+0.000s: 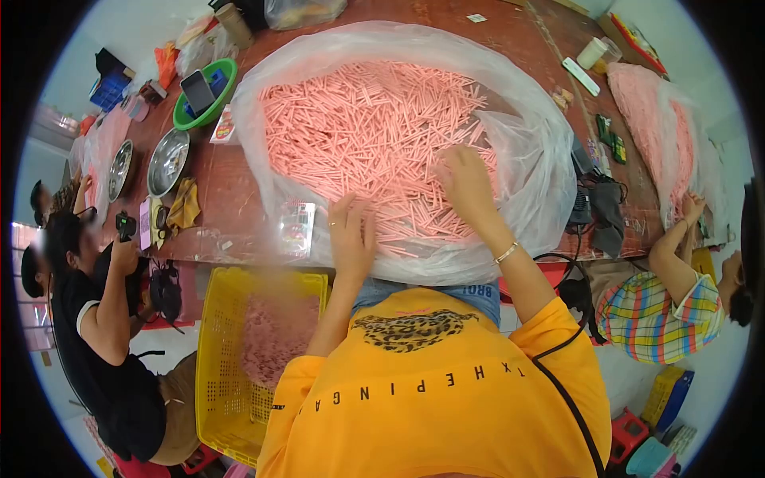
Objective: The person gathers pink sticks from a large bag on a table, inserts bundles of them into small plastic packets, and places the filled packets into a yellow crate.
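Observation:
A wide heap of thin pink sticks lies in an opened clear plastic bag on the table in front of me. My left hand rests at the heap's near edge, its fingers stretched forward and slightly apart, a ring on one of them. Farther in on the right, my right hand reaches onto the sticks with its fingers bent together and pointing down. What those fingertips pinch, if anything, is hidden. A small printed clear packet lies left of my left hand.
A yellow basket with pink pieces inside stands below the table edge on my left. Metal bowls and a green basin sit at left. A black cable crosses my right side. People sit at both sides; another pink-filled bag lies right.

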Motion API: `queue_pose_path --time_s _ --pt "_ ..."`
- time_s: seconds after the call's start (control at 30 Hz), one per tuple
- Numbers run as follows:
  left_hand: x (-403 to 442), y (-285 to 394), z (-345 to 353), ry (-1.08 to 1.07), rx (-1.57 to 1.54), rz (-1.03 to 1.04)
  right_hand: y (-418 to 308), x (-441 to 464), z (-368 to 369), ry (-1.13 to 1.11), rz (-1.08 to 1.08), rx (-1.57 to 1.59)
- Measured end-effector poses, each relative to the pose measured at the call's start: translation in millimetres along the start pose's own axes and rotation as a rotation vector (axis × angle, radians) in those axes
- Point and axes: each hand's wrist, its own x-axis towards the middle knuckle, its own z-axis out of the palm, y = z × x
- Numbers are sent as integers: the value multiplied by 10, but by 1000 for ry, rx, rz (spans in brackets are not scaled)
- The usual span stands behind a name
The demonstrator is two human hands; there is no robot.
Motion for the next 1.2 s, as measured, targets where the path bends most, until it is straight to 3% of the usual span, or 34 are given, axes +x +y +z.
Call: queue_pose_path --time_s 0.13,0.23,0.33,0.43,0.53,0.63,0.73,0.83,0.93,1.03,1.13,1.2 --pt "-2 7 -5 16 35 34 487 -282 -183 151 197 -256" --pt "10 8 14 0 29 48 727 -421 -399 71 271 -270" --pt "15 31 -3 -18 30 65 396 -291 -692 177 355 -364" --pt "22 41 -6 -13 44 68 520 -311 -700 160 510 -506" --pt "6 31 1 -19 41 60 735 -387 -567 -111 538 -519" --pt "-8 9 14 -27 20 39 754 -198 -565 -39 506 -232" --pt "-1 28 -1 -13 41 69 325 203 -858 9 537 62" --pt "5 33 -6 -10 29 64 50 363 -1011 100 476 126" --pt "-12 30 -20 -7 8 41 403 122 -910 77 433 -177" --pt "15 12 5 0 12 61 495 -130 -877 286 316 -296" --pt "-52 -16 -11 -28 2 101 68 -129 -1216 -16 448 -65" --pt "-64 -2 -58 -64 10 173 65 -294 -1294 -372 292 98"
